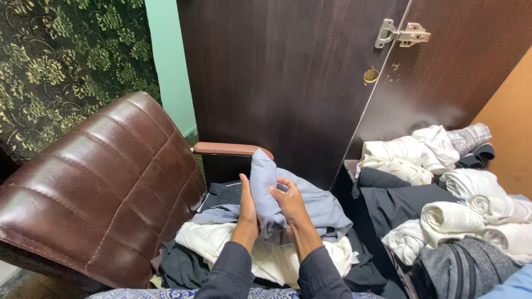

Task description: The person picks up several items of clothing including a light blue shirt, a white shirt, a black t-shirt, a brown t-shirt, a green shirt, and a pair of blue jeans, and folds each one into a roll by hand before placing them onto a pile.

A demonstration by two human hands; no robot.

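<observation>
Fingers of both my hands, left hand (246, 213) and right hand (289, 202), wrap one rolled grey-blue cotton garment (266, 188), held upright over the heap of white and dark clothes (221, 243) on the brown leather armchair (105, 188). At right, about six rolled white cloths (449, 218) lie stacked.

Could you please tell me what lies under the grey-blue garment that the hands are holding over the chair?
Under the grey-blue garment lie a cream cloth and dark clothes heaped on the brown chair. The seat itself is covered, so it cannot be seen.
</observation>
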